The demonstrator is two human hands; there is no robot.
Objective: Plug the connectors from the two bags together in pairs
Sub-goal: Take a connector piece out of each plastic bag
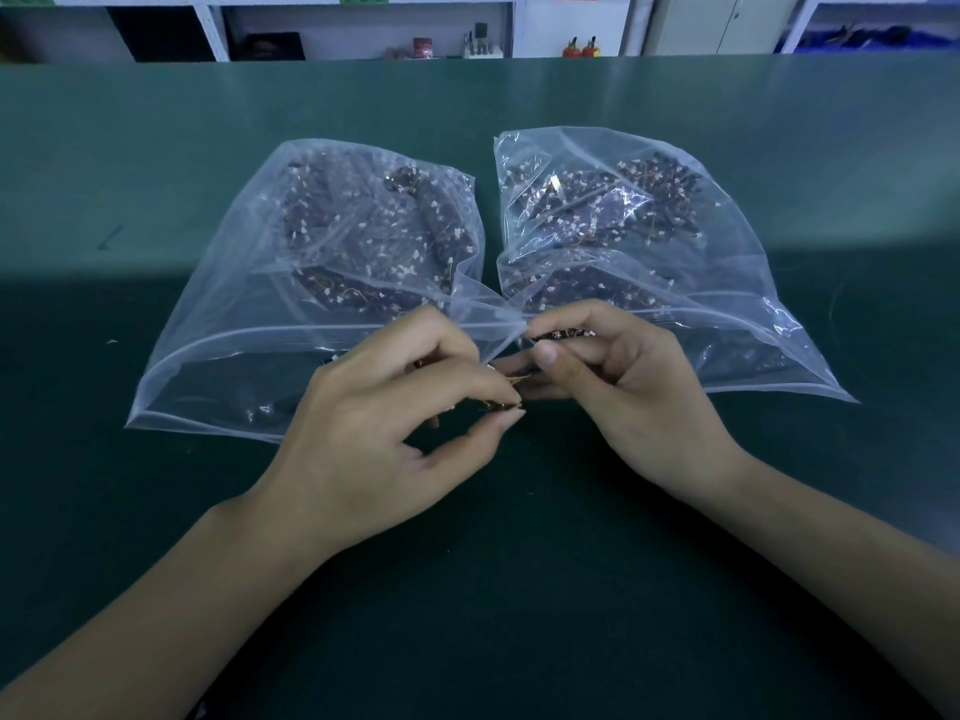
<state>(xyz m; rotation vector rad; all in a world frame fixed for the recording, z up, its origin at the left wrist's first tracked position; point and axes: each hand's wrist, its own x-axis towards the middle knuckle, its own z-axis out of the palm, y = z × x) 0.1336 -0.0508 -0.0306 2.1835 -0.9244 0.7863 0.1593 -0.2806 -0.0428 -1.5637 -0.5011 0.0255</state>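
Observation:
Two clear plastic bags lie side by side on the green table, the left bag (pixel 218 324) and the right bag (pixel 727 283), each holding several small wired connectors with white plugs. In front of their open mouths my left hand (pixel 384 428) pinches a small connector (pixel 506 405) between thumb and fingertips. My right hand (pixel 623 387) pinches another connector (pixel 563 334), whose dark wires stick out above the index finger. The fingertips of both hands meet in the middle, and the plug ends between them are mostly hidden.
The green table mat (pixel 493 589) stretches wide around the bags. Beyond the table's far edge stand white shelves (pixel 363 28) with small items and two red bottles (pixel 581 48). A faint dark mark (pixel 110 237) sits on the mat at the left.

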